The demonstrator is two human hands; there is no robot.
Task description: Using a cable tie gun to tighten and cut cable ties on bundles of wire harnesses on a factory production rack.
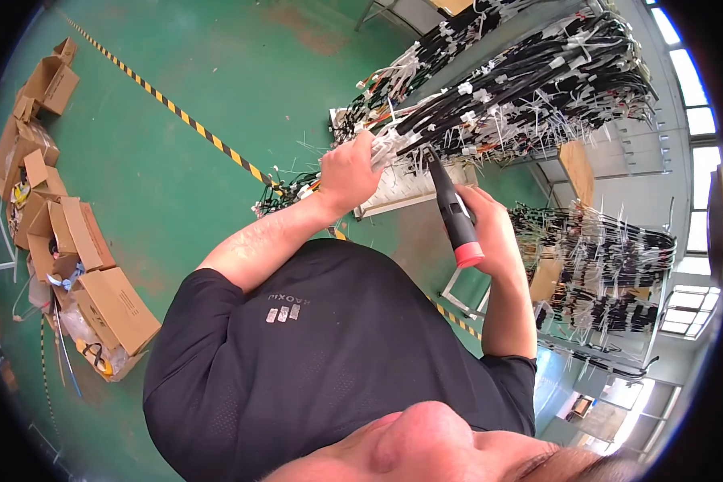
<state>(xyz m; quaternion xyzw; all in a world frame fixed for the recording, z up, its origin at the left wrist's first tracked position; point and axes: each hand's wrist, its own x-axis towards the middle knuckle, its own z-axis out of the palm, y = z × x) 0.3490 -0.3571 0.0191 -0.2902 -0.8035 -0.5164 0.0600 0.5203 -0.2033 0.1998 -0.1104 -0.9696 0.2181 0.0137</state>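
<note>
My left hand [350,173] is closed around a bundle of wires with white connectors [390,145], part of a thick black wire harness hanging from a rack. In my right hand [492,229] is a black cable tie gun [450,197] with a red end. Its nose points up at the harness, just right of my left hand. Whether the nose touches a tie cannot be made out. Many black wire harnesses [530,76] with white connectors and thin white tie tails stretch away to the upper right. Loose wire ends [285,191] stick out left of my left wrist.
Open cardboard boxes [119,312] line the green floor [209,64] at the left. Yellow-and-black tape [186,120] crosses the floor. A white panel [410,186] stands below the harnesses. Another rack of harnesses [594,257] is at the right, near windows.
</note>
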